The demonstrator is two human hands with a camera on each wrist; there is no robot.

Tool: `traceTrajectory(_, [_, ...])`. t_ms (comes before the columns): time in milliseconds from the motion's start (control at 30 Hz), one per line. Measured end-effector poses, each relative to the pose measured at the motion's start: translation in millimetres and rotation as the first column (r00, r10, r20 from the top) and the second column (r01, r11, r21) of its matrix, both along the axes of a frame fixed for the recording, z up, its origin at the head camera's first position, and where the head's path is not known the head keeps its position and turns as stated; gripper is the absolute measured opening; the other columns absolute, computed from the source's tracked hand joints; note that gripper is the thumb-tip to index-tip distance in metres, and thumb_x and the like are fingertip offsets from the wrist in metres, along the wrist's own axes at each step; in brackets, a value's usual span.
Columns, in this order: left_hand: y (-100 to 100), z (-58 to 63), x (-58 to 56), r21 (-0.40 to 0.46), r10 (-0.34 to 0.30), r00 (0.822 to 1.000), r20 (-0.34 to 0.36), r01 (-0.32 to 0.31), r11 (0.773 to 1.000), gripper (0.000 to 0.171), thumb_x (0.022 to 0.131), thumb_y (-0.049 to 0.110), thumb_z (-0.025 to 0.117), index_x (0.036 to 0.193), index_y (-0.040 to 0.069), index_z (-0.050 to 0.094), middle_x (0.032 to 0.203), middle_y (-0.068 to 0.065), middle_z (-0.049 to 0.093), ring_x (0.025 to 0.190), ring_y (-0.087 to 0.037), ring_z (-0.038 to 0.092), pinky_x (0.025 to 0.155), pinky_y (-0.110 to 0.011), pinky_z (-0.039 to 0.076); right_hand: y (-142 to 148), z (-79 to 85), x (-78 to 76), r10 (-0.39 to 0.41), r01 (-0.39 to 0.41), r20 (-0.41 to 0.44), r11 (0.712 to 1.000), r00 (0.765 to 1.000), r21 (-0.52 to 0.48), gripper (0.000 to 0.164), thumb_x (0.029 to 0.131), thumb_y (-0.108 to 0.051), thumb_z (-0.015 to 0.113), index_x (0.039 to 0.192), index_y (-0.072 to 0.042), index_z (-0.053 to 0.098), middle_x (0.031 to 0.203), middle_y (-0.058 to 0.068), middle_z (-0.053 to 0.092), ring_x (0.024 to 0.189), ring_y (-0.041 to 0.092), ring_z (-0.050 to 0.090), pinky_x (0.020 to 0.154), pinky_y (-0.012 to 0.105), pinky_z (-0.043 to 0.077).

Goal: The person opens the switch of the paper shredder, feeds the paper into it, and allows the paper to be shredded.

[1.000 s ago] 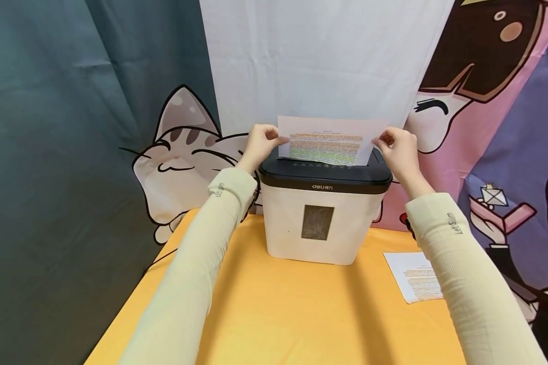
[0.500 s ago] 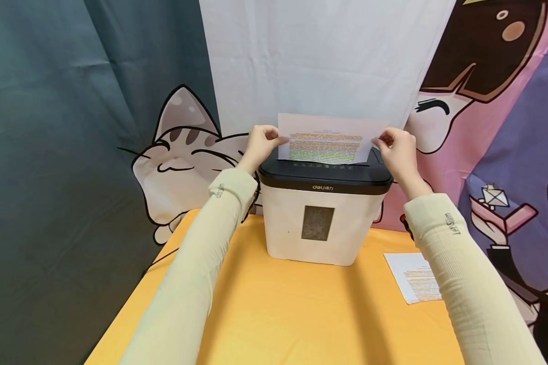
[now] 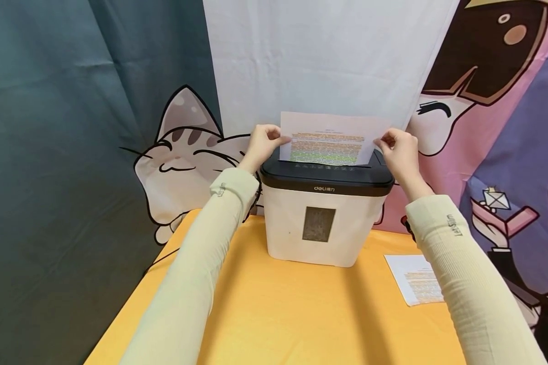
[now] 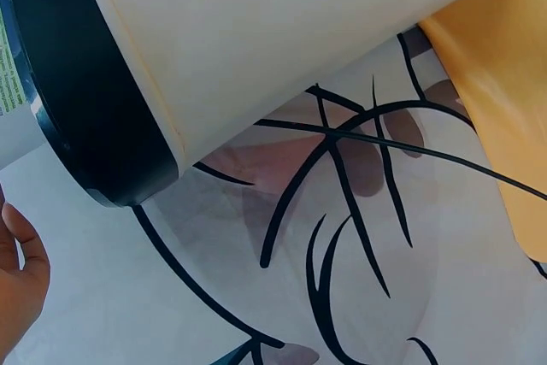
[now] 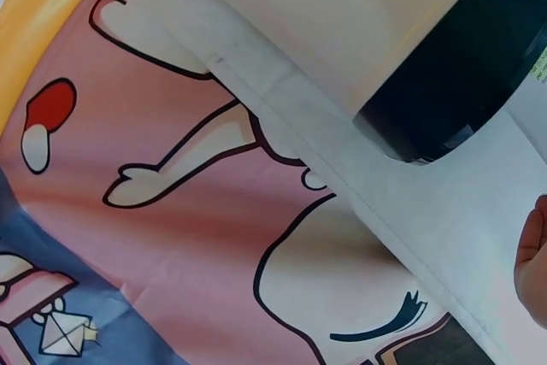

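Note:
A printed sheet of paper (image 3: 331, 139), its text marked in orange and green, stands upright over a white paper shredder (image 3: 283, 218) with a black lid (image 3: 329, 175). The sheet's lower edge is at the slot in the lid; whether it has entered, I cannot tell. My left hand (image 3: 263, 144) pinches the left edge of the sheet between thumb and fingers. On the opposite edge, my right hand (image 3: 402, 152) pinches it likewise. Each wrist view catches only part of a hand, beside the shredder's lid.
More printed paper (image 3: 399, 266) lies on the yellow tablecloth (image 3: 292, 314), right of the shredder and partly behind my right sleeve. A thin black cable (image 3: 162, 257) runs off the table's left edge. Behind stand curtains with cartoon figures, including a cat (image 3: 178, 162).
Both hands stay in nearly the same place, still pinching the sheet. The sheet's top edge stands slightly higher and its lower edge sits straighter along the slot. The view has shifted slightly.

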State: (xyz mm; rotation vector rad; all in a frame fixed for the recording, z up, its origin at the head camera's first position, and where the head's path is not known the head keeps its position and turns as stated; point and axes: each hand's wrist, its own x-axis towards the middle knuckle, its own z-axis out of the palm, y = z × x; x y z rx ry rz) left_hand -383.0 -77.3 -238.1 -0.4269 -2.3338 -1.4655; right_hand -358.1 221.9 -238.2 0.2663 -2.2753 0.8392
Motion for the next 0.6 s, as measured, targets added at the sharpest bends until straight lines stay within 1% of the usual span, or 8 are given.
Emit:
traceTrajectory(167, [0,-1.6,-0.2,-0.007,-0.007,1.0,0.007,0.007,1.0,0.019,0.083,0.016,0.073,0.072,0.006,0.06,0.075,0.0,0.061,0.076,-0.013,0.054,0.074,-0.024,0.043,1,-2.2,1.5,0.008,-0.008,0.013,1.0,1.0,-0.001,0.016,0.09,-0.006,0.062,0.085,0.009,0.063,0.085,0.028,0.065,0.075,0.029,0.054,0.06,0.013,0.032])
traceTrajectory(367, [-1,-5.7,1.6,-0.026,-0.009,1.0,0.017,0.009,1.0,0.018,0.083,0.015,0.072,0.076,0.002,0.063,0.073,0.002,0.059,0.074,-0.013,0.051,0.071,-0.024,0.042,3,-6.3,1.1,0.042,-0.043,0.045,0.999,0.998,0.022,0.015,0.089,-0.006,0.063,0.085,0.008,0.065,0.083,0.027,0.065,0.07,0.026,0.054,0.057,0.01,0.032])
traceTrajectory(467, [-1,-9.8,2.1,-0.042,-0.005,1.0,0.016,0.006,0.999,0.018,0.083,0.015,0.072,0.077,0.0,0.063,0.073,0.002,0.057,0.072,-0.011,0.049,0.069,-0.022,0.041,4,-9.5,0.7,0.055,-0.057,0.052,0.997,0.997,0.047,0.015,0.089,-0.006,0.063,0.084,0.008,0.065,0.082,0.027,0.065,0.068,0.025,0.053,0.057,0.013,0.033])
traceTrajectory(600, [-1,-17.4,0.9,-0.067,0.003,1.0,0.016,-0.002,0.998,0.02,0.083,0.015,0.072,0.074,0.001,0.062,0.069,0.003,0.056,0.067,-0.01,0.047,0.065,-0.021,0.038,6,-14.6,0.5,0.064,-0.069,0.059,0.994,0.996,0.084,0.014,0.088,-0.005,0.064,0.083,0.008,0.065,0.08,0.027,0.065,0.067,0.026,0.054,0.061,0.021,0.037])
